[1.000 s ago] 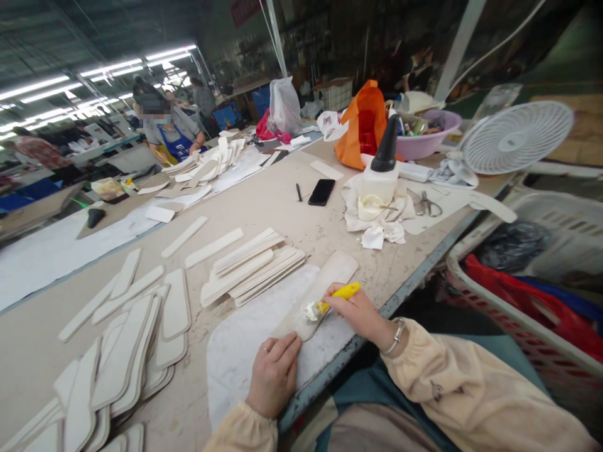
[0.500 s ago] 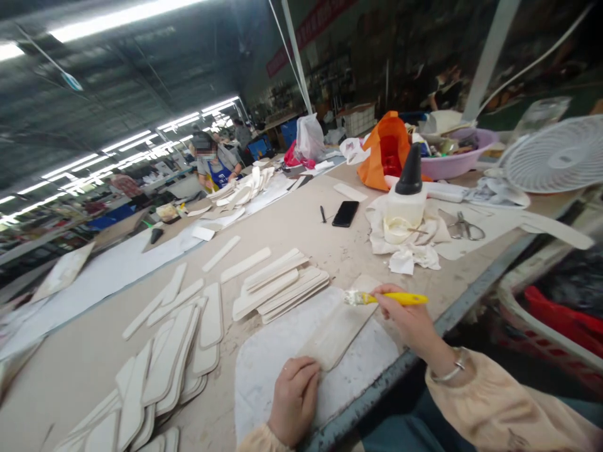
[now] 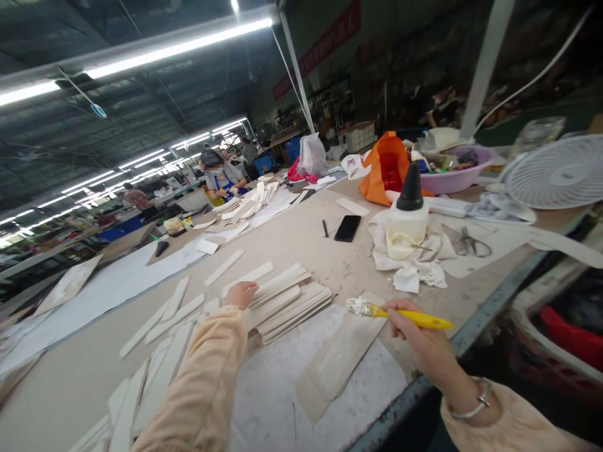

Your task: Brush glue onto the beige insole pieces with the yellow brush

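My right hand (image 3: 417, 336) is closed around the yellow handle of a paintbrush (image 3: 417, 317). White paste coats its bristles, which are over the far end of a thin pale panel (image 3: 336, 364). That panel lies on a white sheet (image 3: 264, 389) at the table's near edge, its surface looking wet in part. My left hand (image 3: 242, 294) reaches across to the left end of a stack of pale rounded strips (image 3: 296, 307). Its fingers are curled together and touch the upper strips; whatever may be between them is hidden.
More pale strips (image 3: 155, 370) lie loosely piled at left. Beyond the panel stand a black-capped glue bottle (image 3: 407, 220) on crumpled cloth, scissors (image 3: 471, 243), a phone (image 3: 347, 228) and an orange bag (image 3: 386, 169). A fan (image 3: 560, 172) is far right. A co-worker (image 3: 223, 176) sits farther back.
My left hand has left the panel's near end and moved forward and left to the stacked strips. My right hand still holds the brush near the panel's far end. The view has tilted up slightly.
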Demonstrator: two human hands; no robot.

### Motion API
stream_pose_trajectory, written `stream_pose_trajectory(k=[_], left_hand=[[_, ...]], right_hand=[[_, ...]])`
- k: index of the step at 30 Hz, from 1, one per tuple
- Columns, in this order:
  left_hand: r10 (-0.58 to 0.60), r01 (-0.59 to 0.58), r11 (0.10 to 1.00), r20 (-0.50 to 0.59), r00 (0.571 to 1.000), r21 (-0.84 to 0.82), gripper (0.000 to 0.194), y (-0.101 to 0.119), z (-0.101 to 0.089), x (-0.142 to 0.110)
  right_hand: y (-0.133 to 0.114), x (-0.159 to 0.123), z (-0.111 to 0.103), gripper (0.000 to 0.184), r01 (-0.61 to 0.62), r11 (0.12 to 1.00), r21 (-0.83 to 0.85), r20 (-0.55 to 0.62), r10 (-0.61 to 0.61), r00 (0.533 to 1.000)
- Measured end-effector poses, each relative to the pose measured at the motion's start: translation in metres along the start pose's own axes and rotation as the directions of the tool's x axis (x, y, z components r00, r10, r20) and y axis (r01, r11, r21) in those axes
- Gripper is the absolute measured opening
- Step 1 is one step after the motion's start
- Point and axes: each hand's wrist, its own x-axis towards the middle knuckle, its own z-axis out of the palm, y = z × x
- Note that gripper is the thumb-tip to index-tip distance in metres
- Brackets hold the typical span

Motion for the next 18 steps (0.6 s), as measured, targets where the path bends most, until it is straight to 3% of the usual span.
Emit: stream_pose_trajectory(k=[7, 18], left_hand=[[-0.044, 0.018, 0.996, 0.287, 0.957, 0.091, 0.03, -0.003, 0.02, 0.044], [-0.092, 0.057, 0.993, 0.388, 0.917, 0.099, 0.03, -0.013, 0.019, 0.063]], right_hand=[[-0.009, 0.001, 0.008, 0.026, -0.019, 0.997, -0.073, 0.024, 0.021, 1.0], [-0.008, 0.002, 0.009, 0.028, -0.036, 0.993, -0.109, 0.023, 0.038, 0.999]])
